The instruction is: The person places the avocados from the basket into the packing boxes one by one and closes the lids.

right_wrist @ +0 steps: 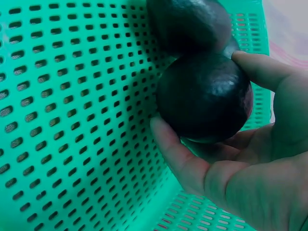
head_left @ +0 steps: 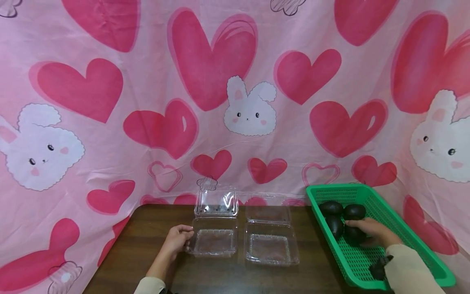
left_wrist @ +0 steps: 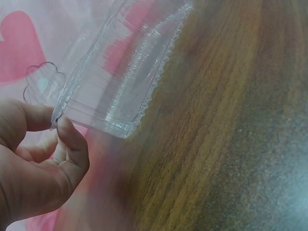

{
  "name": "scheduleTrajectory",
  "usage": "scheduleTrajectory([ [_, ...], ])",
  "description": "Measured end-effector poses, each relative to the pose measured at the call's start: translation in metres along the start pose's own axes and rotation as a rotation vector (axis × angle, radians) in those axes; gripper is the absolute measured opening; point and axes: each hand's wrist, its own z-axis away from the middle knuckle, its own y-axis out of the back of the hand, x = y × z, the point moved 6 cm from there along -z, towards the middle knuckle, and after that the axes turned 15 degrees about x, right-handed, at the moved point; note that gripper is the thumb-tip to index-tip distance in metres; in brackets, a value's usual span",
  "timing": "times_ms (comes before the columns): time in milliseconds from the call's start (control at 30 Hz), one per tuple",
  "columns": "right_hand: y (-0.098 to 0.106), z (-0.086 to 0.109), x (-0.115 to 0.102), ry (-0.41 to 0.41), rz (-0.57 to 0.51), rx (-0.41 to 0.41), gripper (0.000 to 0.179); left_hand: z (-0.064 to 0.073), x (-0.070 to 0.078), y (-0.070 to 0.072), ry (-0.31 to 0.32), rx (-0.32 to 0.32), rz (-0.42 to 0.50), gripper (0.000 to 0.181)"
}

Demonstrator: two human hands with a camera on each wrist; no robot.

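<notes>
In the head view my left hand point(head_left: 176, 240) is at the left side of an open clear plastic clamshell container point(head_left: 216, 241). Its thumb and fingers pinch the container's rim, as the left wrist view shows up close. On the right, my right hand point(head_left: 375, 232) reaches into a green plastic basket point(head_left: 406, 229). Its thumb and fingers curl round a dark, smooth avocado point(right_wrist: 204, 98), which touches another avocado point(right_wrist: 187, 24). Several such avocados lie together toward the basket's far left part. The underside of the held one is partly hidden by the fingers.
A second open clear clamshell container point(head_left: 271, 247) stands right beside the first, its lid point(head_left: 267, 213) tilted up at the back. Both sit on a brown wooden table point(head_left: 154, 222). A pink cloth point(head_left: 209, 143) with hearts and rabbits hangs behind and around.
</notes>
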Motion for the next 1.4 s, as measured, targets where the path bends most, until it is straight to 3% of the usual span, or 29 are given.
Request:
scheduleTrajectory([
  [367, 0.005, 0.002, -0.013, 0.047, 0.002, -0.031, 0.089, -0.001, -0.001, -0.001, 0.001, 0.003, -0.001, 0.023],
  [833, 0.017, 0.010, -0.032, 0.102, 0.055, 0.010, 0.102, -0.001, 0.001, -0.001, -0.002, 0.005, -0.016, 0.024],
  [1400, 0.014, 0.030, -0.080, 0.231, 0.054, 0.055, 0.098, -0.001, 0.000, -0.001, 0.006, -0.001, -0.002, 0.024],
])
